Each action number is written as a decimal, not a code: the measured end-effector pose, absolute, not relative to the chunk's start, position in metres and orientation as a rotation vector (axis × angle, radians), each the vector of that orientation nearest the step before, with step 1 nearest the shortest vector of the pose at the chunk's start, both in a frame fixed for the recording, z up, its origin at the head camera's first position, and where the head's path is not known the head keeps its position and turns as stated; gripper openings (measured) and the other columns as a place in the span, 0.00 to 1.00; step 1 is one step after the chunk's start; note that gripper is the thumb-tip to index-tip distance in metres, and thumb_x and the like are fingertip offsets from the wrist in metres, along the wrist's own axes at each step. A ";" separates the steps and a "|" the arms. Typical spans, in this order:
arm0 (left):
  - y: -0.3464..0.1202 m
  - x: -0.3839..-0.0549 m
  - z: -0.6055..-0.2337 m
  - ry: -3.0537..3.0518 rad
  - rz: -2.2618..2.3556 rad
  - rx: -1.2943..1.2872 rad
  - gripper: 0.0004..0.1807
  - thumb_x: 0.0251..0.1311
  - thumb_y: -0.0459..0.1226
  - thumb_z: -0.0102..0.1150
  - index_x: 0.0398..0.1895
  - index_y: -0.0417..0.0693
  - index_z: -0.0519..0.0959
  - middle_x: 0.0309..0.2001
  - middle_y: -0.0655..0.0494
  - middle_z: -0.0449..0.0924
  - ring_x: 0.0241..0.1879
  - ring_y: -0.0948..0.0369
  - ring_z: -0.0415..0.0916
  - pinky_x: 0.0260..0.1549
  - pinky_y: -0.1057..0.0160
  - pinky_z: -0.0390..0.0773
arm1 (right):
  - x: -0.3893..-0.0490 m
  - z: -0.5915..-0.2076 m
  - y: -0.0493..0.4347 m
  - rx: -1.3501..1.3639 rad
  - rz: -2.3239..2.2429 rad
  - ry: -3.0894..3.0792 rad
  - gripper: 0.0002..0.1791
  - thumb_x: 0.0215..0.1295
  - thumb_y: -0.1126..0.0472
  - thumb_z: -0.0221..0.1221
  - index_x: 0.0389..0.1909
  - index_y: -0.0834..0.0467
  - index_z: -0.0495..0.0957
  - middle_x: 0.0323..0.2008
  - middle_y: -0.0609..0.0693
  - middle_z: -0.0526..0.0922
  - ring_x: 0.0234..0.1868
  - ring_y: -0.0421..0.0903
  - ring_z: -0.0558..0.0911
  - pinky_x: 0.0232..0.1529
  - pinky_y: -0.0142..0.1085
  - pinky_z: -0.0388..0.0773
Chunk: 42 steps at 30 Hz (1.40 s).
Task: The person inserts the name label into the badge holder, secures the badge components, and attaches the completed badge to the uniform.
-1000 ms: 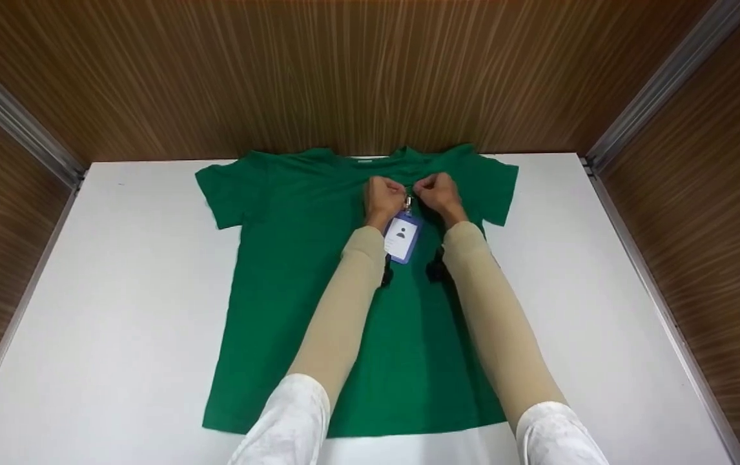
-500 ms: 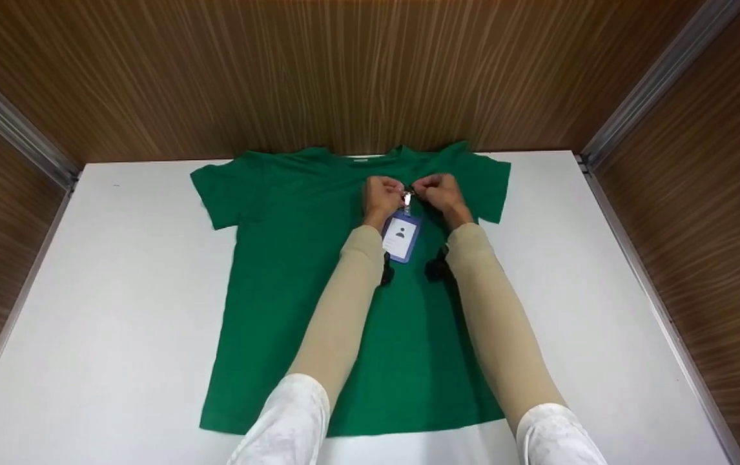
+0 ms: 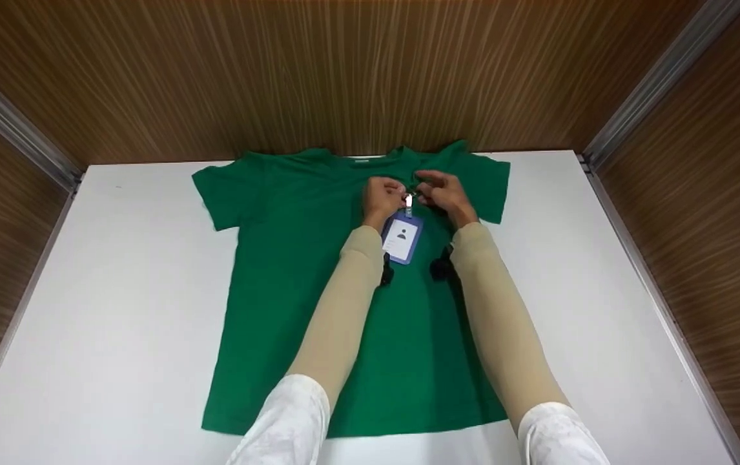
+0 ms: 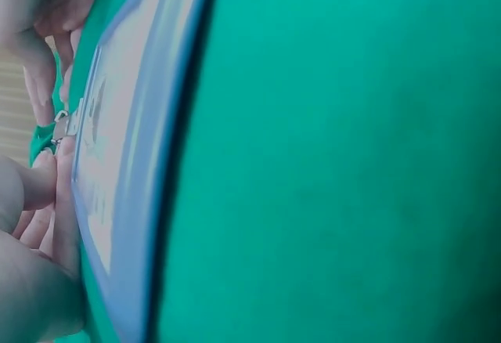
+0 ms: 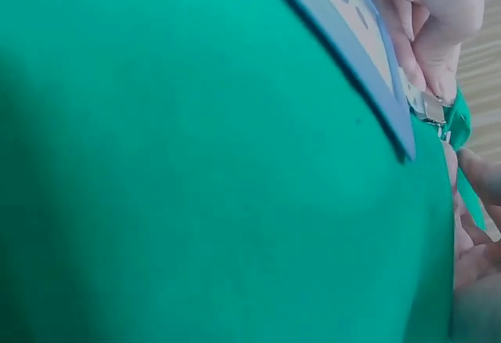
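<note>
A green T-shirt (image 3: 318,290) lies spread out, and a blue-framed ID badge (image 3: 402,239) rests on its chest. The badge's metal clip (image 5: 427,108) is at a raised fold of shirt fabric (image 5: 458,120). My left hand (image 3: 383,200) pinches at the clip with thumb and forefinger, right beside the fold. From the other side my right hand (image 3: 444,194) has its thumb and fingers spread around the fold, fingertips close to the clip. In the left wrist view the badge (image 4: 149,124) fills the near foreground, the left hand (image 4: 39,249) below the right hand (image 4: 55,14).
The shirt lies on a white table (image 3: 118,323). A wood-grain panel (image 3: 331,71) rises behind it, with more panels at both sides. Metal rails (image 3: 667,77) run along the corners.
My right hand's fingers have spread apart and its forefinger has lifted away from the thumb. My left hand stays at the clip. The badge has shifted only slightly.
</note>
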<state>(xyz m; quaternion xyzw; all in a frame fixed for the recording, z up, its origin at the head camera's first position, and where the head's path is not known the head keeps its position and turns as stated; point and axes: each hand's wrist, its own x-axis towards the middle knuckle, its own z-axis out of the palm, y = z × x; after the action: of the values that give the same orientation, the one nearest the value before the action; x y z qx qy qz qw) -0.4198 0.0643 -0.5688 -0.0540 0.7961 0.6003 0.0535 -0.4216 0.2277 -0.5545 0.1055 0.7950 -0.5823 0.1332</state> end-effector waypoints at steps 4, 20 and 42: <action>0.064 -0.420 -0.569 2.439 1.803 -0.139 0.07 0.69 0.27 0.60 0.40 0.39 0.88 0.39 0.47 0.89 0.30 0.62 0.85 0.35 0.67 0.86 | -0.423 -0.556 0.227 0.242 -1.594 2.431 0.17 0.77 0.64 0.56 0.63 0.55 0.81 0.47 0.53 0.81 0.36 0.41 0.81 0.41 0.27 0.80; 0.063 -0.416 -0.569 2.392 1.882 -0.085 0.07 0.70 0.29 0.61 0.42 0.36 0.88 0.40 0.43 0.90 0.29 0.61 0.86 0.35 0.66 0.86 | -0.422 -0.560 0.227 0.346 -1.677 2.401 0.17 0.71 0.62 0.64 0.57 0.59 0.76 0.42 0.51 0.86 0.33 0.38 0.84 0.38 0.27 0.82; 0.040 -0.423 -0.576 2.329 1.959 0.148 0.16 0.71 0.25 0.57 0.57 0.43 0.85 0.46 0.46 0.86 0.32 0.63 0.81 0.35 0.70 0.82 | -0.432 -0.561 0.215 0.157 -1.481 2.446 0.13 0.78 0.56 0.57 0.50 0.61 0.83 0.39 0.50 0.82 0.40 0.44 0.79 0.45 0.32 0.77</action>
<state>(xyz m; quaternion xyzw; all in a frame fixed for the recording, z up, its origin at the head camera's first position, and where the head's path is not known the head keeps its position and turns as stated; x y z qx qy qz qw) -0.4229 0.0400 -0.5757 0.0485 0.7634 0.6423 0.0474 -0.4324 0.2147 -0.5608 0.0544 0.8459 -0.5122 0.1386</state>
